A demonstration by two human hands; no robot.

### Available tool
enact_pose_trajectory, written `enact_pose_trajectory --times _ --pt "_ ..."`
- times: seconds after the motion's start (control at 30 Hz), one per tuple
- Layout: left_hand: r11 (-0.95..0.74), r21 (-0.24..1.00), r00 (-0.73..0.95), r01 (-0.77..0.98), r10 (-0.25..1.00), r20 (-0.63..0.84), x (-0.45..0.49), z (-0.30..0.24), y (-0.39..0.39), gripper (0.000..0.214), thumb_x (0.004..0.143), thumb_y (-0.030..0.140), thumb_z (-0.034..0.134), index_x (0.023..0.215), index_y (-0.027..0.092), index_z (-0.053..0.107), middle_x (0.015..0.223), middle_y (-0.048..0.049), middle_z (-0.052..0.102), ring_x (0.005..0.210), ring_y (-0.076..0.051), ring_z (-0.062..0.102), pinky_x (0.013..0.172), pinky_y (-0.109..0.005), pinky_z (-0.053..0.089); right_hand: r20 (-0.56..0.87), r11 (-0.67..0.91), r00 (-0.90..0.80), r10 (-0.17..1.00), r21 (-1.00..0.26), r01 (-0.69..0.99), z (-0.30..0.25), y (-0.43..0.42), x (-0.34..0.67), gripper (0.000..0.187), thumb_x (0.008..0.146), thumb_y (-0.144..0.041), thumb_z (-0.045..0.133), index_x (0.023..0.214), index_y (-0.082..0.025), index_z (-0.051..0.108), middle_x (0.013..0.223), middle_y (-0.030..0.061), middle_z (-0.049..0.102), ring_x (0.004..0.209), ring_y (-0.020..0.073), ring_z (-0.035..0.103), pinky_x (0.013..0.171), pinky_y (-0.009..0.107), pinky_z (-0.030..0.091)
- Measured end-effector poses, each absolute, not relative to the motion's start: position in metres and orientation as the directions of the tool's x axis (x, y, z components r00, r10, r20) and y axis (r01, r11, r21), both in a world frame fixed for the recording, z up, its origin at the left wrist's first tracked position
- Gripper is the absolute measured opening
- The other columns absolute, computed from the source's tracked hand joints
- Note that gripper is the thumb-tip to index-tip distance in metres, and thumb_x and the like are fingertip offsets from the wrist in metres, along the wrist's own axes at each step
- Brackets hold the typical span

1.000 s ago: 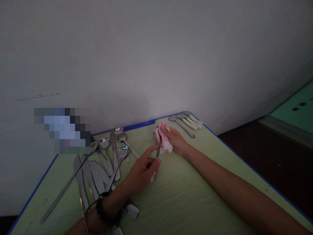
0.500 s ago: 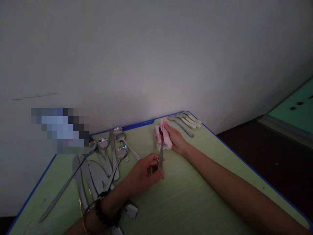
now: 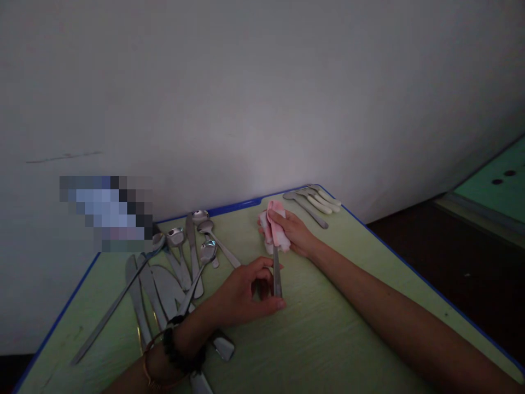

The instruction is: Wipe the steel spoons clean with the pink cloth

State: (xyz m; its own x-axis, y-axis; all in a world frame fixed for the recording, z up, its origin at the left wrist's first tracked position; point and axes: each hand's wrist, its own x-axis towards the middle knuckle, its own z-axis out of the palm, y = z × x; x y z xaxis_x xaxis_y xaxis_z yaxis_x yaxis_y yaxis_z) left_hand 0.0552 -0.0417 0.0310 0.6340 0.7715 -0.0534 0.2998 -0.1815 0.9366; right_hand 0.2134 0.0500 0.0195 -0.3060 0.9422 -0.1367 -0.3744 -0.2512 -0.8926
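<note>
My left hand (image 3: 252, 290) pinches the end of a metal spoon's handle (image 3: 277, 273) between thumb and fingers. The spoon's head is hidden in a folded pink and white cloth (image 3: 279, 232). Around that cloth my right hand (image 3: 297, 234) is closed, its thumb pressing on top. Left of my left hand lie loose utensils: a spoon with a shiny bowl (image 3: 208, 250), another spoon (image 3: 221, 246), a ladle-like spoon (image 3: 176, 236) and several table knives (image 3: 139, 298). My left forearm covers part of them.
Beyond my right hand, near the far corner, lie a metal spoon (image 3: 307, 209) and several pale-handled forks (image 3: 322, 205). A long-handled spoon (image 3: 110, 314) lies at the left. The green table (image 3: 328, 339) has a blue rim and meets a wall (image 3: 262, 98).
The cloth has folded over the spoon's head, which showed dark at its edge before. My left hand and the handle have shifted slightly right and nearer to me.
</note>
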Motion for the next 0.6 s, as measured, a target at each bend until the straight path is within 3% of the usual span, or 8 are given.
enact_pose_trajectory --times 0.23,0.4,0.6 --pt "-0.076 0.984 0.579 0.161 0.815 -0.031 0.056 0.026 -0.041 0.039 0.077 0.022 0.052 0.113 0.015 0.041 0.082 -0.0001 0.060 0.054 -0.007 0.043 0.051 -0.020 0.035 -0.171 -0.271 -0.279 0.945 -0.887 -0.375 0.024 0.047 0.213 0.017 0.085 -0.031 0.056 0.084 -0.014 0.061 0.062 0.0023 0.066 0.050 0.0115 0.059 0.045 0.021 0.051" --pt "-0.128 0.986 0.352 0.108 0.932 0.082 0.059 0.019 -0.041 0.049 0.083 0.023 0.047 0.128 0.018 0.029 0.068 0.0058 0.054 0.049 -0.007 0.042 0.049 -0.020 0.033 -0.141 -0.266 -0.330 0.933 -0.888 -0.375 0.022 0.048 0.213 0.018 0.084 -0.032 0.059 0.084 -0.014 0.061 0.065 0.0026 0.067 0.051 0.0105 0.060 0.048 0.020 0.051" --pt "-0.252 0.909 0.436 0.333 0.896 0.088 0.060 0.018 -0.042 0.025 0.082 0.019 0.049 0.107 0.017 0.051 0.060 0.0075 0.045 0.050 -0.007 0.039 0.049 -0.019 0.030 -0.139 -0.269 -0.336 0.931 -0.886 -0.377 0.020 0.049 0.214 0.015 0.085 -0.028 0.058 0.085 -0.014 0.062 0.071 0.0030 0.068 0.056 0.0114 0.063 0.049 0.020 0.051"
